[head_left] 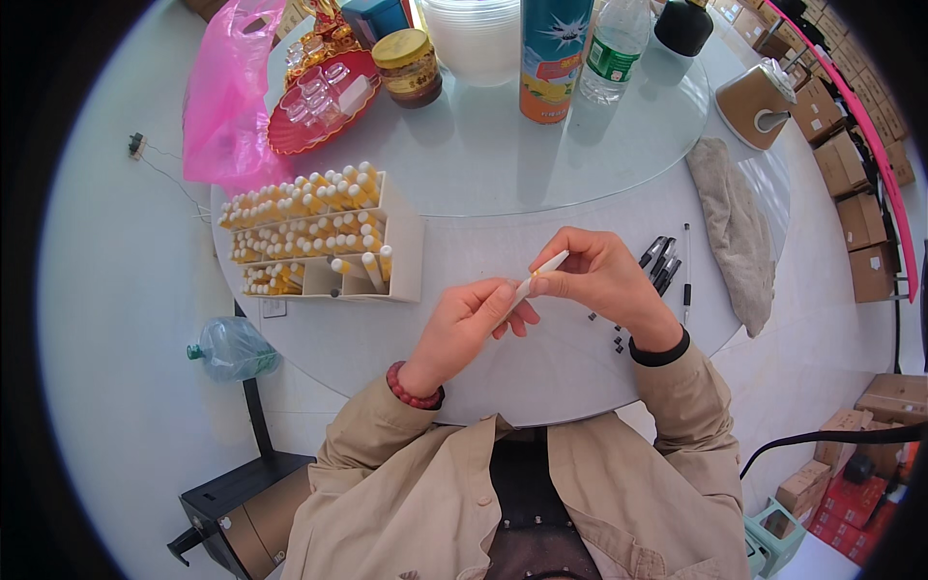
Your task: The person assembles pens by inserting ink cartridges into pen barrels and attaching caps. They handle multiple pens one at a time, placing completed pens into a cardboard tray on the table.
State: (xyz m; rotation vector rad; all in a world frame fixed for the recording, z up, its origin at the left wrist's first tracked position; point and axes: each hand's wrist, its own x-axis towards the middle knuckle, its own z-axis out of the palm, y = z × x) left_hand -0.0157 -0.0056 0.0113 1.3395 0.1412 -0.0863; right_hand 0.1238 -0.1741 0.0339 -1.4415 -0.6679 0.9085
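Note:
Between both hands, in front of my chest, is a slim white pen-like stick (554,261) with a bit of yellow near its middle. My left hand (466,327) grips its lower end with thumb and fingers. Thumb and forefinger of my right hand (601,278) pinch it higher up. To the left stands a white rack (406,249) with rows of similar white-ended, yellow-banded sticks (307,198); part of its front row is bare. Several black-capped pens (661,263) lie right of my right hand, beside a single thin pen (687,275). Small black pieces (619,339) are scattered below that hand.
Along the back stand a lidded jar (408,70), stacked clear bowls (472,43), a tall can (553,63) and a water bottle (613,58). A red plate (280,135) holds small glasses. A grey cloth (732,232) and a tissue holder (752,104) lie right.

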